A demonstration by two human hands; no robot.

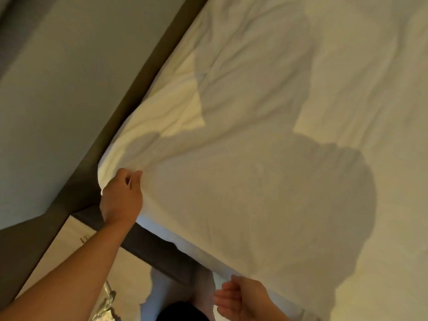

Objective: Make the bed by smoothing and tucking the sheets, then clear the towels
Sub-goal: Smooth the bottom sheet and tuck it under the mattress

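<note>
At the bottom right of the frame, nearest the camera, the right hand (243, 297) is curling its fingers (225, 297) at the near edge of the white sheet (254, 181), apparently gripping the hem, though the contact itself is partly hidden. Further up, left of centre, the left hand (121, 198) is pinching a fold of the same sheet at the mattress corner, thumb and fingers closed on the cloth. The sheet is covering the bed across the right and upper frame, creasing loosely beside the dark bed frame (143, 242) and the wall (58, 89). It is looking thin, soft and light, so it is likely sliding easily and wrinkling under uneven pull. Edges and corners are the sensible holds, drawn taut evenly. No towels are showing.
</note>
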